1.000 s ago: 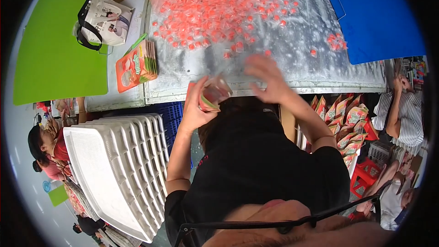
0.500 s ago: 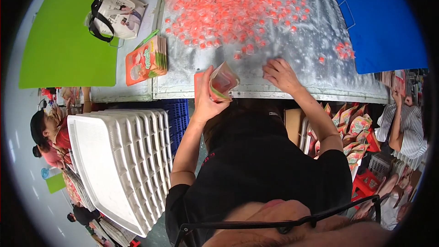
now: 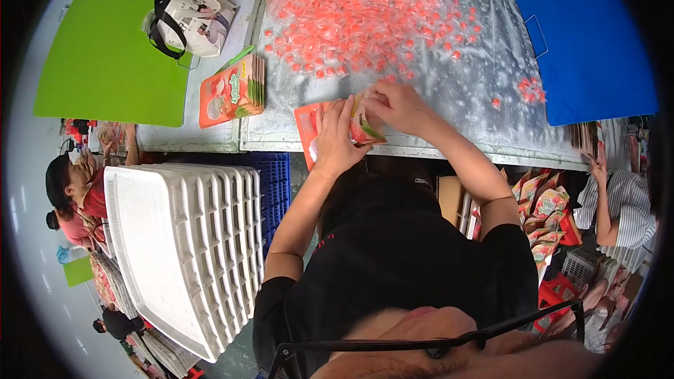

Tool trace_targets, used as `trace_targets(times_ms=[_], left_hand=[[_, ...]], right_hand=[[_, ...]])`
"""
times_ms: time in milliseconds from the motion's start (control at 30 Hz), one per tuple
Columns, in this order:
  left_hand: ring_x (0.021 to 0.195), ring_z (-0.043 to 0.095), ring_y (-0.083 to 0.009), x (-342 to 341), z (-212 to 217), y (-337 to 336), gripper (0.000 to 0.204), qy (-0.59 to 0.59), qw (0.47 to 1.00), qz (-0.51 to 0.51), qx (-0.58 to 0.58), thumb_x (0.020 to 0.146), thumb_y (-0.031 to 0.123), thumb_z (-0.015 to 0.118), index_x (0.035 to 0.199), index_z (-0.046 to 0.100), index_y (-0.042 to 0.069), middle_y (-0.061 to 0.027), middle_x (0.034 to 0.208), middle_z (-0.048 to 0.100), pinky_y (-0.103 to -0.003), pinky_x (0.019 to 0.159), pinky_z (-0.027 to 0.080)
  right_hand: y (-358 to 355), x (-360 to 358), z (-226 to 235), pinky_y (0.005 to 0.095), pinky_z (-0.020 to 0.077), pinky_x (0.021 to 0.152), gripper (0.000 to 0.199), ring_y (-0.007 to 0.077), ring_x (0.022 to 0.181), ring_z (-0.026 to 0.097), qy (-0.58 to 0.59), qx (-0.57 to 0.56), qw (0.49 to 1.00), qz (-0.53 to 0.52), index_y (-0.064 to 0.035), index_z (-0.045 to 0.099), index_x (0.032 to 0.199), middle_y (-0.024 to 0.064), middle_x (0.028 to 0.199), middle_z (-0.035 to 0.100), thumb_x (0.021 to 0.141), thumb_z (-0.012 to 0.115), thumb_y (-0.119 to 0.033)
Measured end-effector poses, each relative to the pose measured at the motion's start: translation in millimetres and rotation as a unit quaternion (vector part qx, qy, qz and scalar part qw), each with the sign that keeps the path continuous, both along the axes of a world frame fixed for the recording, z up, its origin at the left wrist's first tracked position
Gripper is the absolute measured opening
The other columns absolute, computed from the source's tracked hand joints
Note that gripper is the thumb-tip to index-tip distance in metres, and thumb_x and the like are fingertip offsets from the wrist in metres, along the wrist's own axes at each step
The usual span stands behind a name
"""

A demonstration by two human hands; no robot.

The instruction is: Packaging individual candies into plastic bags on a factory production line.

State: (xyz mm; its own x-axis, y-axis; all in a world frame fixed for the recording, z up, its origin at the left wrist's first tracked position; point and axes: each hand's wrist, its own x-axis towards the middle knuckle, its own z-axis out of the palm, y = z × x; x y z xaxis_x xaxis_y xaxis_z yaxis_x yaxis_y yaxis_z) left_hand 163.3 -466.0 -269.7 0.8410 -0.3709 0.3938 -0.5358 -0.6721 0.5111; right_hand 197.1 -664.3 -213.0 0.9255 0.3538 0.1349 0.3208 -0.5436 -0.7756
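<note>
My left hand [image 3: 335, 139] grips an orange-red printed pouch [image 3: 305, 123] at the table's front edge, its fingers spread across the pouch's face and the thumb under its lower side. At the pouch's right end is my right hand [image 3: 399, 108], its fingers curled and pinched together by the mouth. Whatever those fingers hold is hidden. Just beyond both hands lies a large heap of small red pieces in clear wrappers [image 3: 351, 21], spilling from a clear plastic bag. To the left rests a stack of similar flat pouches [image 3: 226, 95].
A green board [image 3: 119, 49], a white bag with black handles [image 3: 200, 17] and a blue board [image 3: 586, 42] flank the grey table [image 3: 484, 109]. Stacked white trays [image 3: 144, 253] stand at my left; filled pouches [image 3: 551, 203] sit at my right. Other people work on both sides.
My right hand has moved left to the pouch. The pouch, upright with its mouth showing before, now lies tilted over, with my left hand on top of it.
</note>
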Motion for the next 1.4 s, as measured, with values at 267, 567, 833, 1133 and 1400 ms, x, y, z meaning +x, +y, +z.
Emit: trace_targets(times_ms=[267,567,833,1133,1400], left_hand=[[0.124,0.041,-0.0404,1.9,-13.0,-20.0,0.111,-0.003,0.994,0.066,-0.086,0.056,0.02,0.087,0.147,0.026,-0.001,-0.0205,0.131,0.044,-0.059,0.11,0.024],[0.123,0.041,-0.0403,9.2,-13.4,-26.7,0.115,-0.015,0.991,0.08,-0.106,0.055,0.018,0.088,0.148,0.023,-0.002,-0.0205,0.132,0.043,-0.057,0.108,0.025],[0.128,0.039,-0.0352,13.8,-9.2,-7.3,0.115,0.028,0.944,0.1,-0.315,0.059,0.01,0.088,0.149,0.016,-0.002,-0.0206,0.139,0.036,-0.046,0.11,0.031],[0.135,0.032,-0.029,14.3,18.1,13.4,0.118,-0.003,0.946,0.101,-0.309,0.061,0.004,0.087,0.151,0.011,0.003,-0.0191,0.148,0.027,-0.042,0.114,0.027],[0.134,0.034,-0.0283,10.8,11.2,26.8,0.114,0.053,0.925,0.11,-0.361,0.061,0.005,0.087,0.15,0.016,0.001,-0.0178,0.146,0.03,-0.041,0.114,0.027]], right_hand=[[48.2,8.4,-18.3,0.0426,0.0478,0.071,0.022,0.0367,0.083,0.061,-0.093,0.143,0.977,-0.131,0.0016,0.054,0.09,0.0208,0.087,0.062,0.094,0.057,-0.02],[41.9,14.9,5.1,0.0313,0.0452,0.087,0.029,0.0169,0.093,0.057,0.2,0.446,0.857,-0.162,-0.005,0.059,0.111,0.0039,0.098,0.06,0.1,0.053,-0.031],[-12.5,49.0,-14.6,0.0359,0.04,0.102,0.029,0.021,0.115,0.054,0.092,0.451,0.878,-0.134,-0.0067,0.061,0.118,0.0069,0.12,0.06,0.097,0.052,-0.025],[-24.6,4.4,-118.2,0.0558,0.0172,0.114,0.043,0.0303,0.133,0.04,-0.188,-0.238,0.951,-0.064,-0.0181,0.06,0.127,0.0079,0.14,0.048,0.087,0.064,-0.031],[-82.2,-16.7,-117.8,0.0363,0.0321,0.108,0.049,0.0212,0.127,0.049,-0.103,-0.001,0.986,-0.13,-0.0147,0.053,0.137,0.0074,0.14,0.053,0.089,0.06,-0.01]])
